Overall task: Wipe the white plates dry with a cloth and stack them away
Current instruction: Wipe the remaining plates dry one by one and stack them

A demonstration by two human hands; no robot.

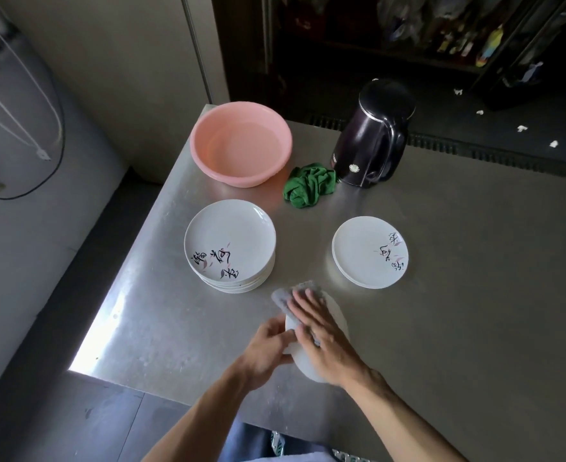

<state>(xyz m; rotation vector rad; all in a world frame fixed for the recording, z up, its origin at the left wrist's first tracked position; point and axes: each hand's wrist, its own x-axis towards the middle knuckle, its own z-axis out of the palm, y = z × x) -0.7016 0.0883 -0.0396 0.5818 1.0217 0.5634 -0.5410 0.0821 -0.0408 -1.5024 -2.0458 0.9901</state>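
Above table [441, 328] edge: gripping white plate [339, 316] rim with left hand [268, 345] to steady it; pressing grey cloth [283, 298] under flat right hand [321, 338], wiping.

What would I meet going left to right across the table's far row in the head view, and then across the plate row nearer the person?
Far row: pink basin → green cloth → dark kettle. Plate row: taller plate stack → shorter plate stack.
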